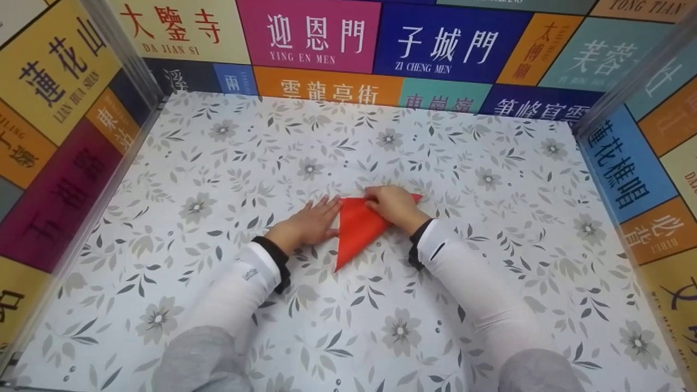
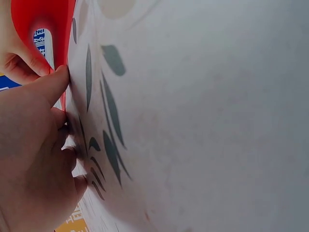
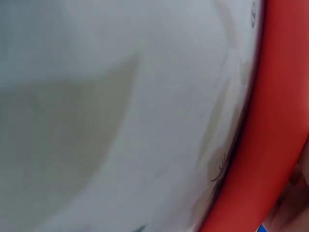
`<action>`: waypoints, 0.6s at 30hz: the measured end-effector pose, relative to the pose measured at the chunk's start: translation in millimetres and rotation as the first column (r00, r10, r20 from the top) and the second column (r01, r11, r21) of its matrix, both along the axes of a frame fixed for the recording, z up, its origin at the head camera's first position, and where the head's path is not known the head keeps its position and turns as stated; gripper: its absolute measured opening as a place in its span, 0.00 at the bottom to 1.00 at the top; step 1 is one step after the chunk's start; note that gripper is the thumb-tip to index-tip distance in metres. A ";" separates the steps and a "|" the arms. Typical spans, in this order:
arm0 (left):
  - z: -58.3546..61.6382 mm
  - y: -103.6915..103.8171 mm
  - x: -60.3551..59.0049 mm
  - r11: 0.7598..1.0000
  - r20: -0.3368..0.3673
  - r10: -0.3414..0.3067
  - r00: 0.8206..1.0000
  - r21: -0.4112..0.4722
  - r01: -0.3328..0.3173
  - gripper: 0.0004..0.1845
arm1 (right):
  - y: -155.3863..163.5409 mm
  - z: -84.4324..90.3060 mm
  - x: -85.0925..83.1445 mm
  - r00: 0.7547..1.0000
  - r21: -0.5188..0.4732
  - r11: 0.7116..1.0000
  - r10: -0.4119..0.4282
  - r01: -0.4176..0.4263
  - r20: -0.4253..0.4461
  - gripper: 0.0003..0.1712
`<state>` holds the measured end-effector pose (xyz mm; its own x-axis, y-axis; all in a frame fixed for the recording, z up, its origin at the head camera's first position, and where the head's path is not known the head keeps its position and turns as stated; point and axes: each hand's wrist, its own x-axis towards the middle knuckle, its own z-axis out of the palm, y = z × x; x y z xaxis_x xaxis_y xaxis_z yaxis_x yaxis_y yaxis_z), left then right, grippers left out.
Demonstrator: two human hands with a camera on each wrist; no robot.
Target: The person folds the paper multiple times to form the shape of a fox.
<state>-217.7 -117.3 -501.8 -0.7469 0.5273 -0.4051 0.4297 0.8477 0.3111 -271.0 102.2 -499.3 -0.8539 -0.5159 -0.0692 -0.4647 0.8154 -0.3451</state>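
So the red paper (image 1: 356, 228) is sitting roughly dead centre of the head view, folded into a triangle with its long point aimed at the bottom of the frame, lying flat on the flowery tablecloth (image 1: 218, 163). The left hand (image 1: 307, 224) is just left of it, fingers straight and flat on the cloth, tips right up against the paper's left edge. In the left wrist view you can see the thumb (image 2: 50, 82) touching the red edge near the upper left corner, not wrapped round anything. The right hand (image 1: 393, 207) is on top of the paper's upper right part, fingers bent down onto it and pinning it. Whether it's pinching an edge or just pressing I honestly can't tell; the right wrist view is only a blurry red band down the right side.

My take on the step: looks like a crease is being set. I'd keep the right hand planted so the layers can't slide, line up the edges first, then run a fingertip along the fold from the middle outward. The left hand works as a stop against that edge. Press light, check the corners match, then sharpen

The walls of coloured sign panels (image 1: 310, 38) box it all in
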 end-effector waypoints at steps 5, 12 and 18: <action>2.8 0.6 0.9 1.000 -0.008 -0.009 1.000 -0.007 0.009 0.40 | -4.0 1.7 1.7 0.999 0.041 0.999 0.018 -0.016 -0.044 0.09; 4.4 0.9 1.6 1.000 -0.007 0.003 1.000 0.013 -0.003 0.40 | -12.4 4.0 5.4 0.995 0.082 0.997 0.004 0.004 -0.102 0.07; 2.3 -0.8 1.3 1.000 -0.014 0.010 1.000 0.024 -0.010 0.36 | -17.1 3.8 7.7 0.993 0.109 0.994 0.008 0.005 -0.117 0.05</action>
<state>-216.4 -118.2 -499.5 -0.7577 0.5292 -0.3820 0.4256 0.8444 0.3255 -263.4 85.0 -495.5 -0.8587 -0.5120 -0.0248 -0.4979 0.8446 -0.1971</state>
